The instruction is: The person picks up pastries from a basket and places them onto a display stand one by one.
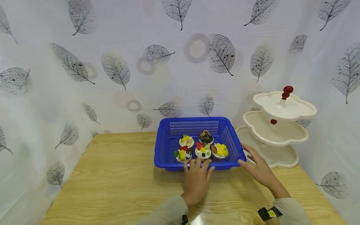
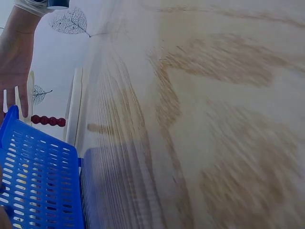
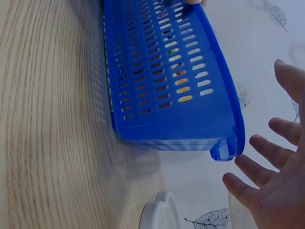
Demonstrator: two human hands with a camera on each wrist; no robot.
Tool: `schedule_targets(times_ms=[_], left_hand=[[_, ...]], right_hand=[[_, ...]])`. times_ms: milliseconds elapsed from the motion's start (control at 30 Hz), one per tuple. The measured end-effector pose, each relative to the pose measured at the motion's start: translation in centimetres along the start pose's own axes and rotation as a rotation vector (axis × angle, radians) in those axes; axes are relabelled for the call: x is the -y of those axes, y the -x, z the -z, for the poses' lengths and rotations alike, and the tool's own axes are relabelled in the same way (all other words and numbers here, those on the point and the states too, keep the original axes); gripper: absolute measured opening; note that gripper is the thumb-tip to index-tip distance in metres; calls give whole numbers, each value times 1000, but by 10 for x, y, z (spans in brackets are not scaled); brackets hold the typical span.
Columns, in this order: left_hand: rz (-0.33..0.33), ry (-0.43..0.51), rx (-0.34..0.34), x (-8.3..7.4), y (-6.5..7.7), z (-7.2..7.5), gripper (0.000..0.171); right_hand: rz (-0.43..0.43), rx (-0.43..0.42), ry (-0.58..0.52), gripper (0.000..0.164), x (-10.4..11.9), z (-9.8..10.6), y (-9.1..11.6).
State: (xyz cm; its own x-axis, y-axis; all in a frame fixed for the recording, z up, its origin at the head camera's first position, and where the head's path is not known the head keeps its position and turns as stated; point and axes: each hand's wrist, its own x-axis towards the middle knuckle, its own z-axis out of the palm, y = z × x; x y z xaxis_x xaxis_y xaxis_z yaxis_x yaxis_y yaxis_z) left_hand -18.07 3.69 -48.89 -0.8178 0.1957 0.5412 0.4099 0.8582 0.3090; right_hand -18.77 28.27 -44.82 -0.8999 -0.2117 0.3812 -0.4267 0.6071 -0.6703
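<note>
In the head view a blue plastic basket (image 1: 161, 143) sits on the table. Inside are several toy cupcakes (image 1: 203, 151) topped with fruit pieces. My left hand (image 1: 196, 181) grips the middle of the basket's front rim, fingers over the edge and thumb on the outer side. Only bits of that hand show in the left wrist view. My right hand (image 1: 261, 172) is at the front right corner, with its fingers spread. The right wrist view shows the right hand's fingers (image 3: 271, 150) extended beside the basket's corner, with a small gap at most of them.
A cream three-tier stand (image 1: 277, 132) with scalloped trays and red knobs stands right of the basket, close behind my right hand. The wooden table (image 1: 118, 181) extends left. A leaf-print curtain (image 1: 180, 84) hangs at the back and sides.
</note>
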Motion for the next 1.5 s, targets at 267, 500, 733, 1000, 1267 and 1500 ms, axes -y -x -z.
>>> schedule_targets(times_ms=[267,500,733,1000,1267,1500], left_hand=[[4,-57,-32,-20,-8,-13,24],[-1,-45,-46,-30,-10,-17,20],[-103,23,157,-18,-14,14,36],[-173,-91,269,25,-10,36,44],[-230,-206,142,53,-9,40,39],[-258,-250,133,54,-13,40,38]], right_hand=[[-21,-24,0,62,-4,10,4],[-56,-32,30,63,-6,11,8],[-57,-39,41,63,-6,12,9],[-33,-37,24,63,-5,14,5],[-66,-12,60,63,1,18,-3],[-52,-23,65,63,7,21,-12]])
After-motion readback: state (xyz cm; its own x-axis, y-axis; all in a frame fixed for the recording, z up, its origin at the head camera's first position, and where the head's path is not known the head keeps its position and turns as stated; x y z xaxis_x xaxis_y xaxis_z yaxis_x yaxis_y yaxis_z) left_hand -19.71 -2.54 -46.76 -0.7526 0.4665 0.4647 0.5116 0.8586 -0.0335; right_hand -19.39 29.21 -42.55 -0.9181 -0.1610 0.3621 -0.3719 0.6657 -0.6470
